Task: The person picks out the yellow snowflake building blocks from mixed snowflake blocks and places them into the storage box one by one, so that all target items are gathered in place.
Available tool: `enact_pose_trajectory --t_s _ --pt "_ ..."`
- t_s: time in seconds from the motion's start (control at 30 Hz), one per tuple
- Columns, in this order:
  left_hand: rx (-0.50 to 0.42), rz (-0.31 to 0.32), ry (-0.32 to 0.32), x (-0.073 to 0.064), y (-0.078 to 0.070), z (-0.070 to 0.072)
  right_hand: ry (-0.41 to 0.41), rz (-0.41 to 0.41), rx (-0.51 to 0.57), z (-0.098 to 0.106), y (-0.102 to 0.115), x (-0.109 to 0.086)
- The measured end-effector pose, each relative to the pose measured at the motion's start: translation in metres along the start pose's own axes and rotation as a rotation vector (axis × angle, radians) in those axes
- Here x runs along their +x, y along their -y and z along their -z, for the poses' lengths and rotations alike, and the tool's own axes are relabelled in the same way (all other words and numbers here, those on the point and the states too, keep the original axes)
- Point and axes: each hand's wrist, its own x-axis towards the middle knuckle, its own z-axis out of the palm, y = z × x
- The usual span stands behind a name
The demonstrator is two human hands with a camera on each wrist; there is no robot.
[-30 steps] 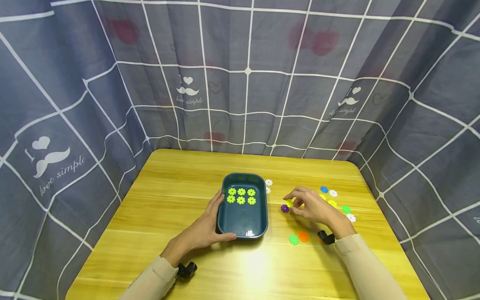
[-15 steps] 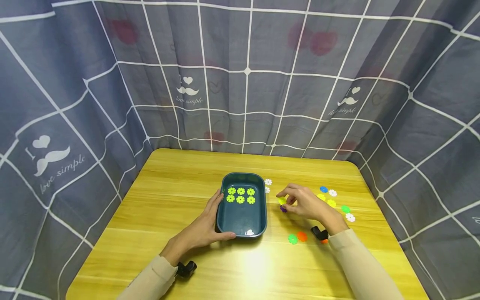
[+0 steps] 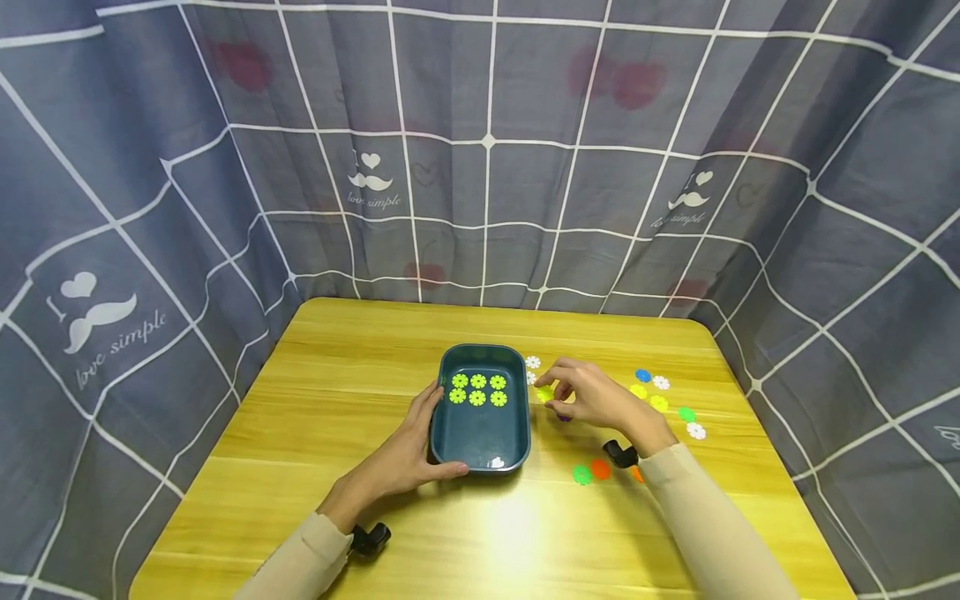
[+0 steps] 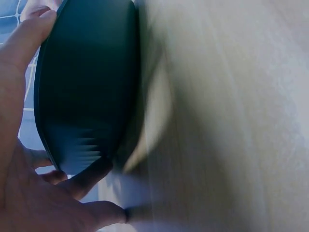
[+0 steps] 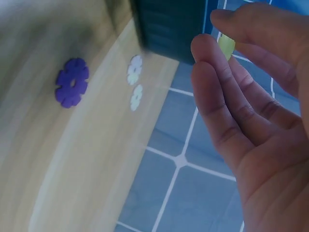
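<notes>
My left hand [image 3: 402, 450] grips the dark green tray [image 3: 482, 446] at its left side, thumb on the near rim and fingers along the wall. Inside the tray, several yellow-green snowflake discs [image 3: 477, 398] lie in two rows. Between the thumb and fingers of my right hand [image 3: 596, 404] is a yellow snowflake disc [image 5: 226, 46], pinched just off the tray's right side and raised above the table. Below that hand lies a purple disc [image 5: 72, 82], partly hidden in the head view. Two white discs [image 5: 134, 70] rest close to the tray's far right side.
Farther right on the wooden table [image 3: 337, 358] are loose discs: a blue one [image 3: 643, 376], yellow ones [image 3: 658, 403], a green one [image 3: 687, 414] and white ones [image 3: 696, 431]. Nearer me lie a green disc [image 3: 582, 475] and orange ones [image 3: 601, 469]. A grey checked curtain [image 3: 450, 192] surrounds the table.
My right hand has lifted the yellow disc from beside the purple one and carried it left towards the tray. The left hand keeps its grip on the tray.
</notes>
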Motion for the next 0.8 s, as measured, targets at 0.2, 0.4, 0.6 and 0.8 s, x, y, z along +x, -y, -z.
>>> enact_pose_trajectory --t_s 0.2,0.4,0.6,0.8 --pt "-0.019 0.003 0.001 -0.002 0.001 -0.002 0.050 0.009 0.014 0.003 0.006 0.011" --pt "-0.014 0.010 -0.004 -0.004 0.001 -0.003 0.086 0.039 -0.001 0.002 0.010 0.022" --pt "-0.029 0.020 0.006 -0.002 -0.001 -0.002 0.105 0.031 0.017 0.001 0.017 0.032" --pt "-0.034 0.019 0.003 -0.002 -0.002 0.001 0.100 0.076 0.012 0.001 0.023 0.043"
